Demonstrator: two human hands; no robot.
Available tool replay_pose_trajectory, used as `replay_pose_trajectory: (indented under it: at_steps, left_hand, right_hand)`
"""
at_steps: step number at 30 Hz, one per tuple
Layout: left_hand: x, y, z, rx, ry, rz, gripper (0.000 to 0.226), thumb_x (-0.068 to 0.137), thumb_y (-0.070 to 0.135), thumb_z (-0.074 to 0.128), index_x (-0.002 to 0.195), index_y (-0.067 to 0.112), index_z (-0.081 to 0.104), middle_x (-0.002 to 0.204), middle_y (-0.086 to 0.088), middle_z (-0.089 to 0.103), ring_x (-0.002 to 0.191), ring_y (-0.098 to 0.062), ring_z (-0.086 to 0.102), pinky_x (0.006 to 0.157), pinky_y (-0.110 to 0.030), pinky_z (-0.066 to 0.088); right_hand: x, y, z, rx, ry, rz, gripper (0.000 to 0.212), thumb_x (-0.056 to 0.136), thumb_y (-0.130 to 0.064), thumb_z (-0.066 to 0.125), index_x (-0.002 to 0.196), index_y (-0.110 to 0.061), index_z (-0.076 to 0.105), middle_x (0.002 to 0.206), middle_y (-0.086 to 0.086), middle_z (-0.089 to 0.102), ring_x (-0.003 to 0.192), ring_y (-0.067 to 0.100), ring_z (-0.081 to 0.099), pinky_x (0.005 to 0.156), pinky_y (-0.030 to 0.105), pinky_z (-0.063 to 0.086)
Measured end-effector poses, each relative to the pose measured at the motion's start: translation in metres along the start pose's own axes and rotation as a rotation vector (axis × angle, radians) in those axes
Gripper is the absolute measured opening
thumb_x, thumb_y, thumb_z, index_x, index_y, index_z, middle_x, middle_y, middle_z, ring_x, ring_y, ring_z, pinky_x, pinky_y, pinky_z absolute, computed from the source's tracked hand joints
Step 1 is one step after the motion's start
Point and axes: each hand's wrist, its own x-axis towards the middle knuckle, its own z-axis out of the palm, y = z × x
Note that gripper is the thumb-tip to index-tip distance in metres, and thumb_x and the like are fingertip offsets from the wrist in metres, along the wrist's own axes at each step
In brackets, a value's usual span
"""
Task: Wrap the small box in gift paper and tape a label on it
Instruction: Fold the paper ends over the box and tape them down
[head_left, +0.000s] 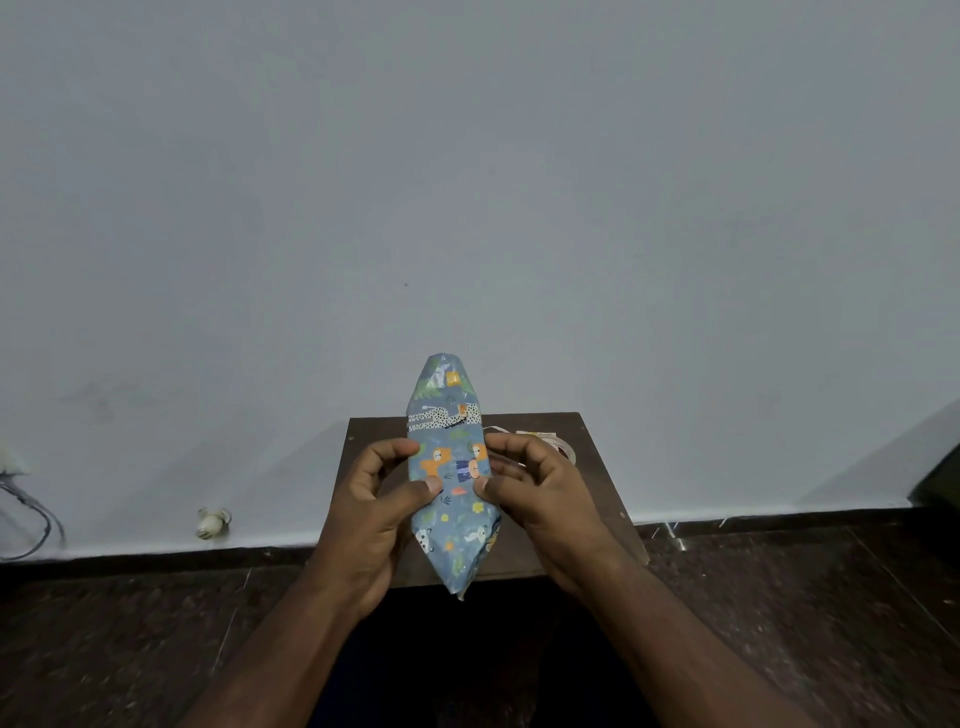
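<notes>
The left hand (382, 499) and right hand (540, 491) each grip a side of the small box (449, 467), thumbs pressing its blue animal-print gift paper, holding it raised above a small dark table (597, 467). The pointed end flaps look unfolded, so folding and taping them probably comes next; a tape roll (563, 447) lies on the table behind the box.

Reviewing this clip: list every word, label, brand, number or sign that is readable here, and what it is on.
None can be read.
Wrapped box, held by the left hand and right hand: cartoon animals and leaves only, no lettering.
Tape roll on the table: any printing is too small and blurred to read.
</notes>
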Motion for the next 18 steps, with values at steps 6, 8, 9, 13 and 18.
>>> replay_pose_trajectory:
  at_steps: [6,8,9,13,18]
  left_hand:
    - [0.0011,0.0001,-0.0022,-0.044,-0.025,0.004,0.044,0.07,-0.005,0.07,0.11,0.011,0.06,0.122,-0.013,0.067,0.098,-0.03,0.073,0.072,-0.036,0.062]
    - [0.0019,0.0003,-0.0028,-0.056,-0.031,0.001,0.04,0.076,-0.011,0.066,0.109,0.012,0.061,0.117,-0.01,0.069,0.096,-0.027,0.074,0.07,-0.034,0.061]
    - [0.0017,0.0003,-0.003,-0.057,-0.035,-0.001,0.039,0.079,-0.013,0.063,0.109,0.012,0.061,0.115,-0.009,0.07,0.095,-0.026,0.074,0.069,-0.033,0.061]
    - [0.001,0.001,-0.0018,-0.054,-0.043,-0.005,0.041,0.076,-0.011,0.065,0.109,0.013,0.061,0.115,-0.008,0.07,0.095,-0.025,0.074,0.069,-0.033,0.061]
    - [0.001,-0.0007,-0.0022,-0.053,-0.064,0.005,0.047,0.075,-0.013,0.07,0.112,0.013,0.06,0.122,-0.01,0.068,0.101,-0.031,0.072,0.075,-0.038,0.062]
  right_hand:
    - [0.0002,0.0035,-0.0045,0.056,-0.041,0.023,0.051,0.073,-0.002,0.068,0.123,-0.006,0.063,0.124,0.016,0.069,0.123,0.031,0.062,0.106,0.052,0.048]
    - [0.0006,0.0038,-0.0045,0.057,-0.037,0.023,0.05,0.075,-0.003,0.066,0.125,-0.005,0.063,0.124,0.017,0.069,0.123,0.032,0.062,0.107,0.052,0.048]
    - [0.0007,0.004,-0.0043,0.057,-0.03,0.021,0.049,0.076,-0.004,0.066,0.125,-0.005,0.063,0.124,0.018,0.069,0.123,0.032,0.061,0.107,0.053,0.047]
    - [0.0007,0.0031,-0.0049,0.029,-0.013,0.012,0.048,0.077,-0.007,0.066,0.125,-0.006,0.064,0.123,0.017,0.069,0.122,0.031,0.062,0.106,0.054,0.048]
    - [-0.0039,-0.0037,-0.0031,-0.046,-0.008,-0.021,0.043,0.078,-0.01,0.069,0.121,-0.009,0.065,0.114,0.012,0.073,0.113,0.029,0.068,0.096,0.044,0.056]
